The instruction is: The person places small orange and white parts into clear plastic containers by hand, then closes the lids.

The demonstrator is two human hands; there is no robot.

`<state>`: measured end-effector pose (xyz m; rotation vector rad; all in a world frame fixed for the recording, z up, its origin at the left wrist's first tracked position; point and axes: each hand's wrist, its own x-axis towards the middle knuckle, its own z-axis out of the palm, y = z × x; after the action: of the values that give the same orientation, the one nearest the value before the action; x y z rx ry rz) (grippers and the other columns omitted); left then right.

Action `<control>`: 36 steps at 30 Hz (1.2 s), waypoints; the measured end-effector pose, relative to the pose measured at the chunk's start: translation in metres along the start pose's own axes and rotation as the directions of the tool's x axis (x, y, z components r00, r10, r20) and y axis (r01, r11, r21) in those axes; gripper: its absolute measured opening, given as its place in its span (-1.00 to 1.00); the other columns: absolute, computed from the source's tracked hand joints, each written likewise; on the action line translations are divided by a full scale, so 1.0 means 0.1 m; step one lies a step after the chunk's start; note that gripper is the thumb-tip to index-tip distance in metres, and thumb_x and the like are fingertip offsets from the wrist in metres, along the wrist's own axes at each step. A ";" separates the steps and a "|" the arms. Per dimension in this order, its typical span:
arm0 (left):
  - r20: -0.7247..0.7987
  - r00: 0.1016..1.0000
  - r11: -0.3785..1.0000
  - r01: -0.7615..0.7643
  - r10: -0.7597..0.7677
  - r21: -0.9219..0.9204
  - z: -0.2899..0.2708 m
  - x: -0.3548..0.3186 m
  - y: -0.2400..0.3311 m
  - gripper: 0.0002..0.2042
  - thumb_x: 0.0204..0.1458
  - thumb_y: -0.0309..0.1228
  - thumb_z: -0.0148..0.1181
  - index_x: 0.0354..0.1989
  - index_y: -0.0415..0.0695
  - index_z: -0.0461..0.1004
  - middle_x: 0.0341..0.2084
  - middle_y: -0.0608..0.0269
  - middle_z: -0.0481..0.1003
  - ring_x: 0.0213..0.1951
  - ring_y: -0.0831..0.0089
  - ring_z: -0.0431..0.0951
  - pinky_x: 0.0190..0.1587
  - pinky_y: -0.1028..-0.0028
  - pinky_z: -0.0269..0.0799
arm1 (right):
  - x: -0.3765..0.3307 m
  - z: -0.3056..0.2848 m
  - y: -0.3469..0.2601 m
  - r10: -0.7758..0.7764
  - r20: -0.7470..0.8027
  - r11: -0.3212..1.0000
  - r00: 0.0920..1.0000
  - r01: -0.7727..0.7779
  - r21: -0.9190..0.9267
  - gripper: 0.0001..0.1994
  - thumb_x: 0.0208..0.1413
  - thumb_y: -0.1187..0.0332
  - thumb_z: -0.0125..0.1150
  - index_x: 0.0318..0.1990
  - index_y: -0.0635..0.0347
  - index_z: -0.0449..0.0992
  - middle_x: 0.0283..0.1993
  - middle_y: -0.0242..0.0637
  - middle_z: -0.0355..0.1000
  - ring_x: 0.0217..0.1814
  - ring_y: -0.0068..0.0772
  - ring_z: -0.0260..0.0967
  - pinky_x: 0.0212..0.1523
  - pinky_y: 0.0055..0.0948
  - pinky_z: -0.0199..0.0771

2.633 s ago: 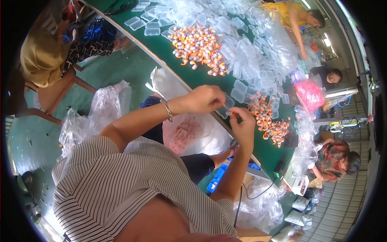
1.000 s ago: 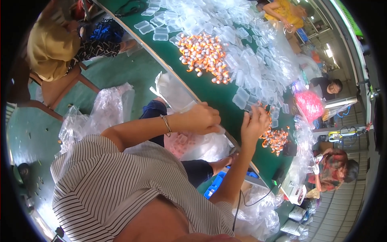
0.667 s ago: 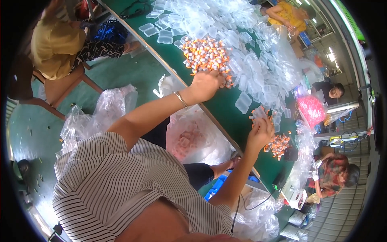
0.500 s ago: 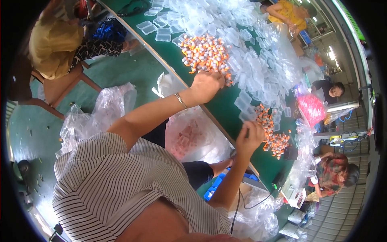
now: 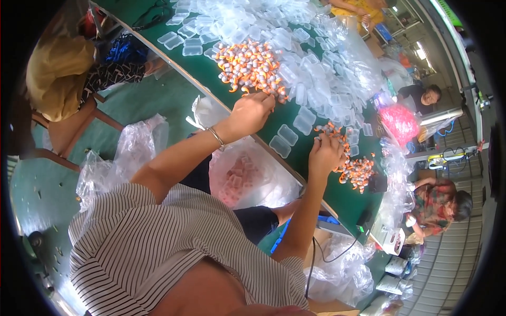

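Reaching across the long green-topped table (image 5: pixel 247 102), the person's left hand (image 5: pixel 253 111) lay with fingers curled at the near edge of the big heap of small orange-and-white plastic pieces (image 5: pixel 247 68); whether it pinched one I cannot tell. The right hand (image 5: pixel 326 152) was closed loosely beside the smaller pile of the same orange-and-white pieces (image 5: pixel 356 168), its grip also unclear. Beyond the big heap, a wide spread of clear plastic blister shells (image 5: pixel 316 79) covered the table, with a few lying between the hands. Below the table edge, a clear plastic bag of pinkish filled packs (image 5: pixel 242 176) looked only partly full, so most of the work seemingly remained.
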<state>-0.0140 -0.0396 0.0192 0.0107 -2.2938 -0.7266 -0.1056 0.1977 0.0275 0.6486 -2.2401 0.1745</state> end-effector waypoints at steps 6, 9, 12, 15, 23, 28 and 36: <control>0.072 0.997 0.923 0.006 0.023 -0.385 -0.11 -0.15 0.13 -0.89 -0.05 -0.62 0.23 -0.34 -0.21 0.49 -0.41 0.16 0.49 -0.40 0.27 0.55 -0.39 0.38 0.47 | -0.05 -0.14 -0.06 0.023 0.084 0.893 0.996 -0.058 0.447 -0.87 -0.05 0.49 0.28 -0.30 0.09 0.56 -0.31 -0.34 0.49 -0.18 -0.29 0.42 -0.14 -0.28 0.32; 0.154 0.985 0.861 0.016 0.073 -0.508 -0.10 -0.21 0.22 -0.87 -0.06 -0.66 0.21 -0.33 -0.23 0.50 -0.40 0.18 0.48 -0.42 0.34 0.54 -0.41 0.44 0.45 | -0.16 -0.25 -0.28 0.135 0.263 0.525 0.955 -0.294 0.799 -0.84 -0.06 0.61 0.24 -0.29 0.20 0.54 -0.37 -0.29 0.49 -0.33 -0.37 0.44 -0.27 -0.43 0.41; 0.213 0.969 0.852 0.007 0.123 -0.524 -0.10 -0.25 0.31 -0.89 -0.09 -0.65 0.22 -0.37 -0.22 0.50 -0.41 0.18 0.49 -0.40 0.29 0.54 -0.40 0.41 0.45 | -0.25 -0.32 -0.37 0.083 0.288 0.497 0.954 -0.290 0.818 -0.85 -0.02 0.64 0.23 -0.27 0.26 0.53 -0.37 -0.34 0.45 -0.36 -0.55 0.38 -0.30 -0.57 0.39; 0.197 0.970 0.882 -0.035 0.143 -0.469 -0.03 -0.28 0.29 -0.91 -0.08 -0.62 0.23 -0.39 -0.20 0.50 -0.43 0.18 0.49 -0.39 0.22 0.55 -0.37 0.35 0.46 | -0.27 -0.33 -0.40 0.050 0.266 0.520 0.963 -0.252 0.816 -0.87 0.04 0.61 0.24 -0.24 0.23 0.53 -0.38 -0.45 0.42 -0.35 -0.68 0.31 -0.32 -0.67 0.33; 0.170 0.977 0.922 -0.054 0.128 -0.382 0.04 -0.27 0.34 -0.95 -0.07 -0.55 0.22 -0.41 -0.17 0.50 -0.40 0.14 0.46 -0.33 0.13 0.54 -0.28 0.25 0.47 | -0.28 -0.31 -0.44 -0.060 0.008 0.837 0.998 0.046 0.545 -0.79 -0.14 0.50 0.28 -0.28 0.02 0.53 -0.28 -0.41 0.49 -0.21 -0.22 0.43 -0.11 -0.25 0.25; 0.116 0.987 0.941 -0.066 0.110 -0.333 0.05 -0.29 0.35 -0.92 -0.08 -0.51 0.22 -0.38 -0.17 0.49 -0.33 0.09 0.42 -0.27 0.11 0.52 -0.24 0.24 0.47 | -0.38 -0.25 -0.35 0.016 0.109 0.888 0.994 -0.064 0.455 -0.77 -0.12 0.48 0.28 -0.25 0.00 0.53 -0.25 -0.40 0.48 -0.14 -0.25 0.42 -0.06 -0.24 0.21; 0.260 0.950 0.964 -0.111 0.175 -0.243 -0.06 -0.27 0.35 -0.58 -0.22 -0.39 0.38 -0.12 -0.24 0.48 -0.17 0.02 0.41 -0.11 0.08 0.49 -0.05 0.25 0.45 | -0.08 -0.11 -0.11 0.112 0.096 0.942 0.989 -0.136 0.307 -0.80 0.06 0.32 0.19 -0.15 -0.02 0.58 -0.14 -0.37 0.48 -0.02 -0.18 0.38 -0.01 -0.07 0.17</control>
<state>0.0169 -0.0075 0.0232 -0.3846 -2.4297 -0.9586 -0.0884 0.1950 0.0279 0.6891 -2.3511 0.5875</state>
